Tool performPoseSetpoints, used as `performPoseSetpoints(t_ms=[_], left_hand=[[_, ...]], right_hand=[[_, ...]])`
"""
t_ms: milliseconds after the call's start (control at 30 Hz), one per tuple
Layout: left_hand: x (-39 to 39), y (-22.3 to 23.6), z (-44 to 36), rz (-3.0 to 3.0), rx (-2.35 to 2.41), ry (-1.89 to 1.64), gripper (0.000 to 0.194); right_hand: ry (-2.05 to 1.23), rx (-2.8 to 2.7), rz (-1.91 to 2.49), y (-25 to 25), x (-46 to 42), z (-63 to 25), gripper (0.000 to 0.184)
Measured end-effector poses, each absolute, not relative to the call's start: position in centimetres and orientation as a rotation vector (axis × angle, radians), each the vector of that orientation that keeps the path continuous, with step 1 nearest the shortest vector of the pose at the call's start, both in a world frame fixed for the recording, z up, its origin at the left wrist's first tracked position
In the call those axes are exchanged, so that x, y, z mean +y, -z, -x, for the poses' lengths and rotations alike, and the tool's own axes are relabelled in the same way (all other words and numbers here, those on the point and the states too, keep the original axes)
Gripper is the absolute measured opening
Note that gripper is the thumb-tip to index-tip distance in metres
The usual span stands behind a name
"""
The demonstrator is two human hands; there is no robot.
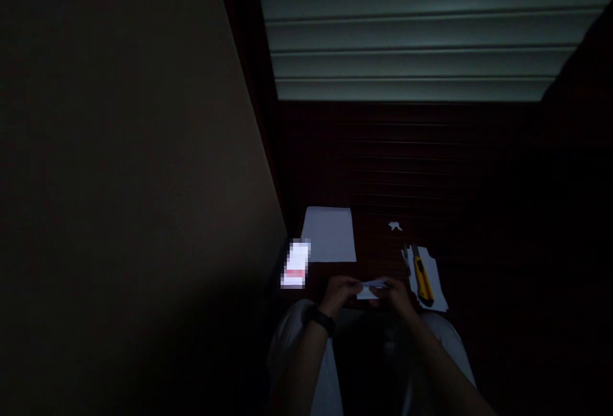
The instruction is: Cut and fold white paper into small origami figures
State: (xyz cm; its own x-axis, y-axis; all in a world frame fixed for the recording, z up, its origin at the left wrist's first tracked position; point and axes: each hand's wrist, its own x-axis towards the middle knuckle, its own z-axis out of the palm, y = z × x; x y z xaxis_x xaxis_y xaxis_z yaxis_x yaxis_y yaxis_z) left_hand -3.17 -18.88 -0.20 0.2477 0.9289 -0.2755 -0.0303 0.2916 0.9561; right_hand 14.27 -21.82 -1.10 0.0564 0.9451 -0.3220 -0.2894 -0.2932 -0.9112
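Observation:
Between my hands, just above my knees, is a small piece of white paper [367,293] that looks folded. My left hand [341,292], with a dark band at the wrist, pinches its left side. On the opposite side, the fingers of my right hand [393,293] close on the paper too. A yellow utility knife [423,280] lies to the right of my right hand, on top of some white paper sheets [437,282]. Beside the knife is a thin, dark grey tool [407,255], too dim to name. The dim light hides finger detail.
A white paper sheet [330,234] lies at the back left of the dark surface, with a lit phone [295,264], its screen blurred, by its near corner. A small white paper scrap [394,226] sits farther back. A wall [143,147] rises on the left; a slatted panel [412,39] stands ahead.

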Motion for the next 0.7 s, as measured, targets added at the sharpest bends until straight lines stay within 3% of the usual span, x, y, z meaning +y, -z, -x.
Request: performPoseSetpoints(t_ms=[333, 700], left_hand=[[-19.0, -0.5, 3.2, -1.094, 1.099, -0.918, 0.031], [-19.0, -0.4, 3.1, -1.04, 1.121, -0.958, 0.026]], right_hand=[[-1.562, -0.798, 1.21, 0.9, -22.2, -13.0, 0.067], [-1.517, -0.729, 1.227, 0.9, -22.0, -12.6, 0.061]])
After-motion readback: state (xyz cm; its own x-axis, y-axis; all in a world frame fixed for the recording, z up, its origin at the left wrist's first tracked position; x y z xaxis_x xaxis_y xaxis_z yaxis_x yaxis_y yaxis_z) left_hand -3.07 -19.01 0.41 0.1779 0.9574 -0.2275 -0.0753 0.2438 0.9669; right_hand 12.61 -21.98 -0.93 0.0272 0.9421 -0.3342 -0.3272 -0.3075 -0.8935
